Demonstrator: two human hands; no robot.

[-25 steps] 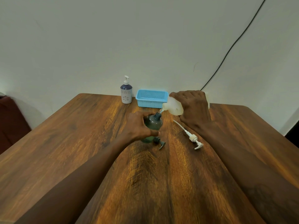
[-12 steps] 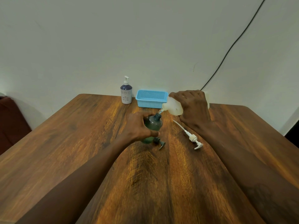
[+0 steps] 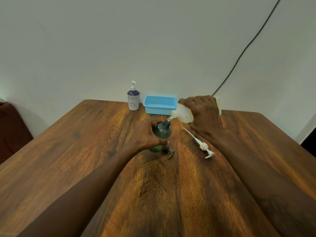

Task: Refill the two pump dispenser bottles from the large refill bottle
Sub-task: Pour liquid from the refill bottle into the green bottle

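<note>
My left hand (image 3: 147, 134) is wrapped around the green dispenser bottle (image 3: 162, 132), which stands upright on the wooden table (image 3: 85, 142) near its middle, neck open. My right hand (image 3: 203, 115) is clamped on the large refill bottle (image 3: 182, 113), a translucent white container tipped toward the left so its mouth sits just above and beside the green bottle's neck; a thin stream (image 3: 169, 119) appears to run between them, though it is too small for me to be sure. The dark pump head (image 3: 169, 151) lies on the table just in front of the green bottle. A white pump with its long tube (image 3: 203, 147) lies to the right, under my right wrist. Along the far edge stand the second dispenser bottle (image 3: 133, 100), white with a dark shoulder and pump fitted, and beside it a blue basket (image 3: 159, 106).
</note>
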